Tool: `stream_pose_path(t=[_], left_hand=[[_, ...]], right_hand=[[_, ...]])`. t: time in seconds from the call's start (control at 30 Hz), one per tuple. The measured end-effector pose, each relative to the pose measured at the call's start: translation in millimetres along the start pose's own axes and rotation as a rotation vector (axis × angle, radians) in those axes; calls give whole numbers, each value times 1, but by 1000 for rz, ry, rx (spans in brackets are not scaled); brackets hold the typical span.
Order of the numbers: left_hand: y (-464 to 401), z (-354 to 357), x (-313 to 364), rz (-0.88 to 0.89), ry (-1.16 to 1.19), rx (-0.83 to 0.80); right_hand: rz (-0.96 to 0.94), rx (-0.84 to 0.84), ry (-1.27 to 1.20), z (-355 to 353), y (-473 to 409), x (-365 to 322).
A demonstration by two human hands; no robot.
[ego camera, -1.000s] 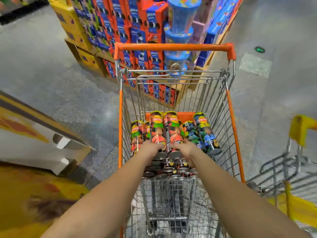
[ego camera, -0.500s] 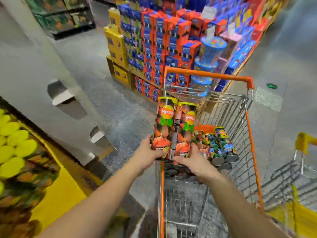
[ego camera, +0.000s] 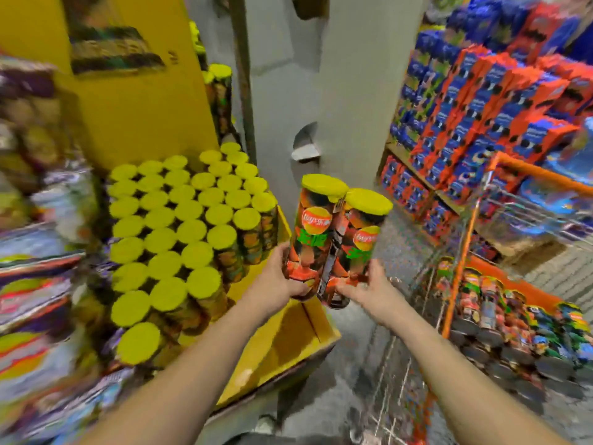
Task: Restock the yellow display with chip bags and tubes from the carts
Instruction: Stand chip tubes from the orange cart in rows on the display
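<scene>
Two chip tubes with yellow lids and red-orange wrappers stand upright side by side in the air. My left hand (ego camera: 282, 277) grips the base of the left tube (ego camera: 313, 232). My right hand (ego camera: 365, 290) grips the base of the right tube (ego camera: 361, 248). They hover just right of the yellow display (ego camera: 288, 342), whose tray holds several rows of upright yellow-lidded tubes (ego camera: 189, 216). The orange-framed cart (ego camera: 462, 252) at the right holds several more tubes (ego camera: 500, 306) lying down.
A grey pillar (ego camera: 346, 91) rises behind the held tubes. Stacked red and blue boxes (ego camera: 497, 101) fill a pallet at the right. Blurred chip bags (ego camera: 35, 284) line the left edge. Grey floor (ego camera: 324, 399) shows between display and cart.
Both hands lifted the two tubes out of the cart and carried them left, up to the yellow display. The view swung left with them.
</scene>
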State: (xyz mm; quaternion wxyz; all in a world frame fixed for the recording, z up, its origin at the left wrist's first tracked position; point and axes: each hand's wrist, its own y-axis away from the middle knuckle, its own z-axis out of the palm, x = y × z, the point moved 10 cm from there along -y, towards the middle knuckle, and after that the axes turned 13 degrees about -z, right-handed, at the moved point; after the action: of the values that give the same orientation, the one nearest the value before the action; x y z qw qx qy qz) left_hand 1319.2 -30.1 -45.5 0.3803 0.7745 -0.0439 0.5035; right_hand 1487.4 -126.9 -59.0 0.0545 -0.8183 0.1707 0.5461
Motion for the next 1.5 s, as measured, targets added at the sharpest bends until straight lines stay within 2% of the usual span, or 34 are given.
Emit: stream_pose_path(t=[0.23, 0.5, 0.63, 0.77, 1.03, 1.17, 1.37, 1.5], left_hand=[[28, -90, -105, -112, 90, 186], [8, -113, -230, -274, 107, 334], [15, -114, -237, -307, 219, 348], [3, -110, -246, -312, 288, 313], [-14, -124, -266, -333, 266, 458], [-16, -127, -272, -355, 196, 456], [-18, -128, -289, -416, 129, 480], [-24, -124, -310, -471, 177, 511]], right_hand=[[-99, -354, 185, 132, -11, -27], [-54, -552, 252, 214, -9, 12], [-20, -635, 291, 241, -15, 42], [13, -642, 267, 258, -23, 69], [13, -617, 259, 285, -35, 95], [126, -610, 273, 288, -35, 106], [26, -633, 333, 285, -41, 99], [62, -620, 347, 279, -41, 102]])
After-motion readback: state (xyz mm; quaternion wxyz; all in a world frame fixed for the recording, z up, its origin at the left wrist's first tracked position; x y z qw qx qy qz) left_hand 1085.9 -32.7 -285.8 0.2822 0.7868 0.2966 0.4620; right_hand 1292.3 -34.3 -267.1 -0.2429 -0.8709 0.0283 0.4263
